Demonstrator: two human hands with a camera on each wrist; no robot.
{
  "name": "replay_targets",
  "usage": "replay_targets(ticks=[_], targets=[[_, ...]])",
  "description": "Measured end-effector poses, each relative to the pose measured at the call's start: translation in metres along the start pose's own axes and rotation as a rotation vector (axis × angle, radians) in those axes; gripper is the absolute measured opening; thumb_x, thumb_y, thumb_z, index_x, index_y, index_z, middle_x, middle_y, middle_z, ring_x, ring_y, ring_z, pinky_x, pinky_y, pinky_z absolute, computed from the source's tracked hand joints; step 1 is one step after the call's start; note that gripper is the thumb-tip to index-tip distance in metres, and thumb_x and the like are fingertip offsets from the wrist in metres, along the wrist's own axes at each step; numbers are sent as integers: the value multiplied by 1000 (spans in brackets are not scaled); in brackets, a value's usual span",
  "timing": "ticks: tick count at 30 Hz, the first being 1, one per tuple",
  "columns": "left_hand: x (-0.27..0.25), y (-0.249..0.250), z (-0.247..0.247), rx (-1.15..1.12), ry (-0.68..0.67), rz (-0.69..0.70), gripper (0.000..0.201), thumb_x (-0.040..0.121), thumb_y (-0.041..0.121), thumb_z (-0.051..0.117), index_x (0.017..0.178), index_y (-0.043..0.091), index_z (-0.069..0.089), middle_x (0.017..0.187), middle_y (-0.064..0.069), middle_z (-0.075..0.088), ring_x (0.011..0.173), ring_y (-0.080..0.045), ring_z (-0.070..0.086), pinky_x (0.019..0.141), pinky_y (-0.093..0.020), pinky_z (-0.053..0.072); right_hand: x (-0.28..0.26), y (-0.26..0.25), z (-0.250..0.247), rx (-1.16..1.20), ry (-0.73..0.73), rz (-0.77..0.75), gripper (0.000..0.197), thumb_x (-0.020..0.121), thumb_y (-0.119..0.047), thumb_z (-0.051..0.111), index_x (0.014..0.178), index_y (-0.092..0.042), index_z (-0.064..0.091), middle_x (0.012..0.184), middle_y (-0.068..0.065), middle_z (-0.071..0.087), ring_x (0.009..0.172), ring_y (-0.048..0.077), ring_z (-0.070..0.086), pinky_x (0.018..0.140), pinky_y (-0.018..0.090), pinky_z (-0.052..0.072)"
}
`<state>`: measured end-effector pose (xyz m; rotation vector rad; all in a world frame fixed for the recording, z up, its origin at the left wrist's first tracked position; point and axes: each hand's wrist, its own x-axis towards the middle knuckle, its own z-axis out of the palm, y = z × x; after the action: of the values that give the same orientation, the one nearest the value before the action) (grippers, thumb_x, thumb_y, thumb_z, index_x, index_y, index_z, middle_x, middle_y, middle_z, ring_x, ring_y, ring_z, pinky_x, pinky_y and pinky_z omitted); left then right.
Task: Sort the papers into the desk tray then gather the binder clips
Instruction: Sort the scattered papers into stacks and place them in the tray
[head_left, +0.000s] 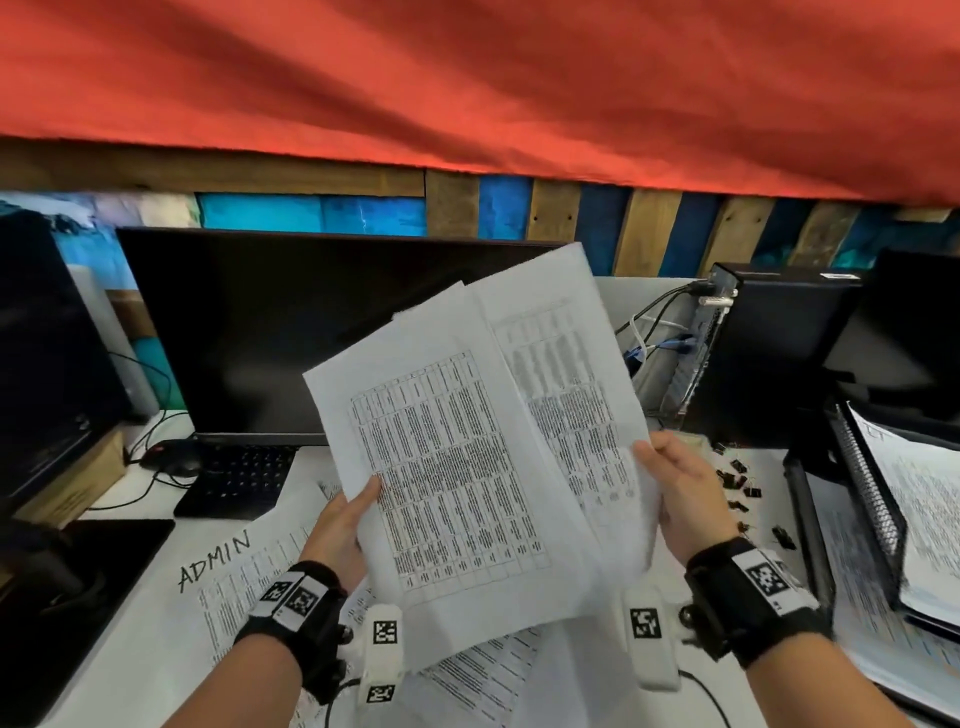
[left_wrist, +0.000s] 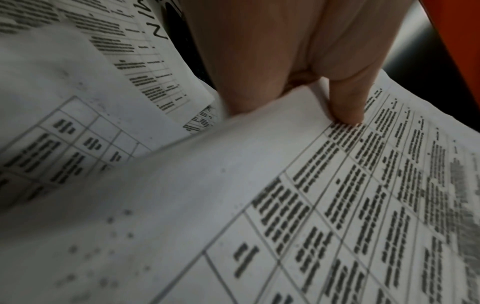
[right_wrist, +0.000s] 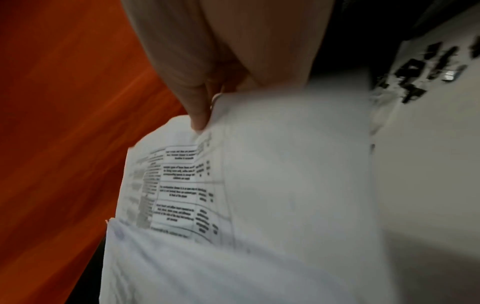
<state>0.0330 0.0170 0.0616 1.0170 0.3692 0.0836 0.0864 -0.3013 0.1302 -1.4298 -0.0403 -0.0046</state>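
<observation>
Both hands, left hand (head_left: 343, 525) and right hand (head_left: 680, 493), are pinching fanned papers (head_left: 467, 441), mid-sort; next they are likely heading to the tray (head_left: 867, 488) at 3 o'clock.

Head view looks forward and down over the desk (head_left: 156, 639) from above, wide-angle; left wrist view sits very close along the left hand (left_wrist: 272, 51), facing the printed sheets (left_wrist: 285, 185); right wrist view likewise along the right hand (right_wrist: 221, 41); all three share those sheets.
</observation>
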Motion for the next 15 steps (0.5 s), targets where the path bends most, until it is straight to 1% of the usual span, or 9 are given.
replay_targets(ticks=[1, 4, 6, 9, 11, 12, 13, 14, 15], targets=[[0, 2, 3, 5, 2, 8, 21, 94, 18, 49, 110, 18, 62, 112, -10, 68, 105, -28, 63, 92, -47, 50, -2, 6, 0, 9, 2, 12, 11, 92, -10, 51, 85, -8, 60, 89, 13, 69, 74, 25, 64, 67, 34, 51], [4, 8, 6, 62, -8, 40, 32, 93, 18, 50, 125, 14, 55, 120, -10, 65, 111, -29, 60, 101, -50, 42, -7, 20, -1, -18, -63, 59, 9, 91, -8, 51, 92, -3, 58, 92, 13, 69, 75, 23, 65, 65, 33, 53], [9, 10, 4, 103, -12, 33, 36, 91, 19, 54, 127, 13, 54, 123, -11, 63, 114, -29, 59, 103, -51, 41, -10, 26, -1, -28, -135, 86, 11, 90, -8, 52, 95, 0, 58, 97, 16, 70, 80, 26, 66, 71, 37, 54], [15, 6, 5, 114, -24, -1, 38, 87, 19, 57, 125, 14, 56, 125, -10, 62, 117, -28, 57, 106, -51, 38, -12, 30, 3, 32, -220, 147, 9, 87, -3, 53, 85, -8, 60, 92, 15, 70, 78, 27, 66, 70, 36, 56], [16, 0, 8, 117, -33, -33, 37, 87, 19, 57, 124, 15, 56, 125, -10, 62, 118, -29, 56, 106, -52, 36, -11, 33, 9, 66, -262, 179, 7, 79, -7, 65, 79, -12, 60, 85, 11, 69, 74, 24, 65, 68, 31, 55], [16, -4, 9, 116, -36, -53, 38, 87, 19, 58, 124, 14, 56, 125, -11, 61, 117, -30, 56, 106, -53, 36, -10, 35, 13, 56, -286, 186, 17, 71, -15, 75, 79, -13, 61, 86, 11, 68, 76, 23, 65, 72, 30, 55], [17, -8, 9, 120, -26, -75, 42, 85, 22, 60, 125, 14, 55, 126, -12, 61, 118, -31, 55, 106, -54, 36, -9, 39, 16, 10, -311, 189, 33, 60, -25, 83, 83, -14, 62, 90, 12, 68, 82, 23, 65, 80, 31, 53], [16, -12, 9, 132, -18, -93, 48, 80, 25, 63, 126, 15, 54, 128, -12, 59, 120, -32, 53, 106, -56, 35, -8, 43, 20, -70, -328, 190, 45, 55, -30, 85, 92, -14, 64, 96, 13, 68, 90, 24, 66, 89, 33, 50], [15, -16, 9, 145, -13, -107, 56, 74, 29, 67, 127, 16, 54, 130, -11, 58, 123, -32, 51, 107, -56, 33, -9, 47, 24, -150, -343, 189, 49, 58, -29, 84, 102, -15, 65, 104, 11, 70, 98, 24, 66, 94, 34, 49]])
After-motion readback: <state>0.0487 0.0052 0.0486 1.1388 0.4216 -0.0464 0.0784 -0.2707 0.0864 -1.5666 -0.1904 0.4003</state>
